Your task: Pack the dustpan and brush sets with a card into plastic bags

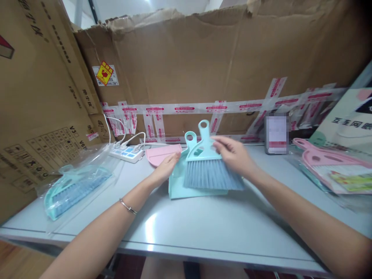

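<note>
Straight ahead, at the middle of the counter, I have the mint hand brush, its blue-grey bristles pointing down in front of the mint dustpan. My right hand pinches the brush's right shoulder; the fingers of my left hand are closed on the dustpan's left edge. Just beyond that hand, at eleven o'clock, lies one pink dustpan. Further at ten sits one white power strip with white plugs in it.

At nine, one clear plastic bag holds a second mint brush and dustpan. At three, clear plastic wraps a pink brush-and-dustpan set with a yellow-green card; a mint edge shows beneath. A phone stands at one, its screen blurred out.

Two big brown cartons surround me: the left carton reads "V3" and "V6"; the back carton, at twelve, bears a yellow-and-red broken-glass sticker over a white label, plus tape printed in pink too small to read.
</note>
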`<state>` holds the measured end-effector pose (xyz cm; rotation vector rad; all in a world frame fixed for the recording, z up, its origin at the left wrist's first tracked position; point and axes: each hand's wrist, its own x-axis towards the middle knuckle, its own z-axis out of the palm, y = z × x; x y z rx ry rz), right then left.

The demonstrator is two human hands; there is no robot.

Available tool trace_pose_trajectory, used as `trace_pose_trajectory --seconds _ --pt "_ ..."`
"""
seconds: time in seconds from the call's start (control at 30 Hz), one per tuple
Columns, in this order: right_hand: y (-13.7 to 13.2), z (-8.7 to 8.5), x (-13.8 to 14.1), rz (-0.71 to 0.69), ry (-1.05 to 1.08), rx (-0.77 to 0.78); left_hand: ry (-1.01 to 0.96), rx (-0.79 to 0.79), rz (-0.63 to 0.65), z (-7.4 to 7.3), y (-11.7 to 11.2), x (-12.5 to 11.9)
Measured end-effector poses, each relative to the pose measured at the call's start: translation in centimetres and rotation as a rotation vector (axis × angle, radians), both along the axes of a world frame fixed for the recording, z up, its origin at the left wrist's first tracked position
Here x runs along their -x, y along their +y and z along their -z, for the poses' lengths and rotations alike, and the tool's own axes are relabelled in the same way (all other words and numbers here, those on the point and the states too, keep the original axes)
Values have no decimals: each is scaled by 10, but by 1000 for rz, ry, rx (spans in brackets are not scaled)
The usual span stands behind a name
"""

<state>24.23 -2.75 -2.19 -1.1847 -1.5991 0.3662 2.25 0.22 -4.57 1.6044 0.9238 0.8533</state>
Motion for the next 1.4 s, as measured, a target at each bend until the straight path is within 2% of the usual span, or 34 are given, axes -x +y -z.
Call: trace_pose_trajectory --seconds 0.1,0.23,0.37,0.47,0.53,0.57,0.67,0.73,0.83,1.03,1.4 --pt "1 18 20 -60 -89 53 8 -8 33 2 2 0" --pt "3 26 29 84 -112 -5 13 -76 55 6 2 -1" --pt "8 31 33 113 -191 -124 38 -106 45 7 0 -4" --pt "17 34 30 202 -154 -175 54 -104 36 6 -2 -5" --pt "25 30 25 187 -67 -114 56 -101 45 5 -2 -5" --pt "29 26 23 115 -2 -17 57 -105 53 5 -3 -5" --pt "40 10 19 -220 178 393 62 -115 85 5 -2 -3" --pt "46 1 21 -373 213 550 60 -109 114 6 -1 -1" --pt "54 -2 29 -400 210 561 45 -91 128 7 1 1" --pt "63 9 36 -286 218 510 57 -43 103 6 4 3" --pt "62 8 43 -216 241 473 90 -33 92 -1 2 6"
